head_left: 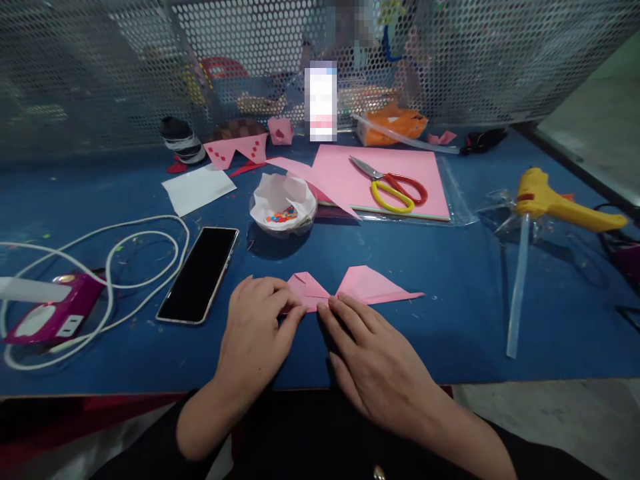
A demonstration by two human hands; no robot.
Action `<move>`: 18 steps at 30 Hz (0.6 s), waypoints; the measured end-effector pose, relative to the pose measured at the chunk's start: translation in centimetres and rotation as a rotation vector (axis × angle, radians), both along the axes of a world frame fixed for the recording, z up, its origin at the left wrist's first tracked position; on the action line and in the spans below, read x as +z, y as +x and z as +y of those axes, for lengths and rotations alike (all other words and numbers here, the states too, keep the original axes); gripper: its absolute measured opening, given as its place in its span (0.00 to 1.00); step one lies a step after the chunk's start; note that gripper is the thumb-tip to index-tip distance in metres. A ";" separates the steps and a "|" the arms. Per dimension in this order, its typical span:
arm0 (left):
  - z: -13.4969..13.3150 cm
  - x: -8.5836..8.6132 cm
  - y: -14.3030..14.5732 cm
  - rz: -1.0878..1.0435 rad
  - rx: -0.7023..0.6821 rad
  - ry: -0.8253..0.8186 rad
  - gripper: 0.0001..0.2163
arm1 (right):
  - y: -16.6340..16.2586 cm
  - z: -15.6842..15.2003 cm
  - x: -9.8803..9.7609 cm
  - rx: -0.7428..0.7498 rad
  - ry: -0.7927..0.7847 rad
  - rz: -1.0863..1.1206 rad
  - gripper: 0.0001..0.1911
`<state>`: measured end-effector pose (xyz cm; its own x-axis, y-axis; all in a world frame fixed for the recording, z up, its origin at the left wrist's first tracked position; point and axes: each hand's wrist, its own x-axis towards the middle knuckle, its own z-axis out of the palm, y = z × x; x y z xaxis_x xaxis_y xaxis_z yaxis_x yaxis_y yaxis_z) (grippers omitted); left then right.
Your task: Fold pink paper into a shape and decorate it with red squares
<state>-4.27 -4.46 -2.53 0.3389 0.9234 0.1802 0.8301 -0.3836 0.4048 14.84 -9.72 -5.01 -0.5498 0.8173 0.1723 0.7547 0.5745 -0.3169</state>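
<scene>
A folded pink paper (367, 285) lies near the table's front edge, with two raised flaps meeting at a notch in the middle and a thin point at its right end. My left hand (257, 327) is closed over its left end, thumb and curled fingers gripping the paper there and hiding that end. Flat on the lower middle edge rest the stretched fingertips of my right hand (377, 360), pressing the paper against the blue table.
A phone (199, 275), white cable (183, 233) and purple power strip (57, 310) lie left. Beyond are a paper-lined bowl (283, 200), scissors (387, 187) on pink sheets (340, 163), and a pink cutout (235, 150). A yellow glue gun (545, 197) lies right, before a perforated metal screen (250, 40).
</scene>
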 end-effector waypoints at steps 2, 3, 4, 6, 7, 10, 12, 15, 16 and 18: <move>0.4 0.0 -0.6 0.008 -0.013 -0.018 0.08 | -0.1 0.1 0.0 0.002 -0.027 -0.007 0.29; 0.5 0.0 -0.9 0.013 -0.014 -0.028 0.09 | -0.1 0.1 0.0 -0.003 -0.036 -0.006 0.29; 0.6 0.1 -1.2 0.019 -0.012 -0.036 0.09 | -0.1 0.1 0.0 -0.009 -0.043 -0.004 0.29; 0.8 0.1 -1.9 0.039 -0.009 -0.041 0.09 | -0.1 0.1 0.1 -0.015 -0.045 0.002 0.29; 0.8 0.1 -2.3 0.050 -0.005 -0.036 0.10 | -0.2 0.0 0.1 -0.017 -0.043 0.004 0.29; 0.7 0.2 -3.2 0.082 0.005 -0.014 0.11 | -0.2 0.0 0.1 -0.025 -0.036 -0.005 0.29; 0.6 0.2 -3.6 0.098 0.016 -0.022 0.11 | -0.2 -0.1 0.1 -0.031 -0.032 -0.012 0.29; 0.6 0.3 -4.3 0.113 0.040 -0.068 0.12 | -0.2 0.0 0.0 -0.037 -0.022 -0.019 0.29; 0.5 0.4 -4.5 0.113 0.048 -0.085 0.12 | -0.2 0.0 0.0 -0.039 -0.017 -0.020 0.29; 0.5 0.5 -4.8 0.106 0.058 -0.106 0.12 | -0.3 -0.1 0.0 -0.042 -0.008 -0.021 0.29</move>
<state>-9.12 -3.99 -2.00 0.2960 0.9540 0.0471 0.8899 -0.2933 0.3494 14.57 -9.77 -5.06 -0.5184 0.8412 0.1541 0.7847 0.5395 -0.3051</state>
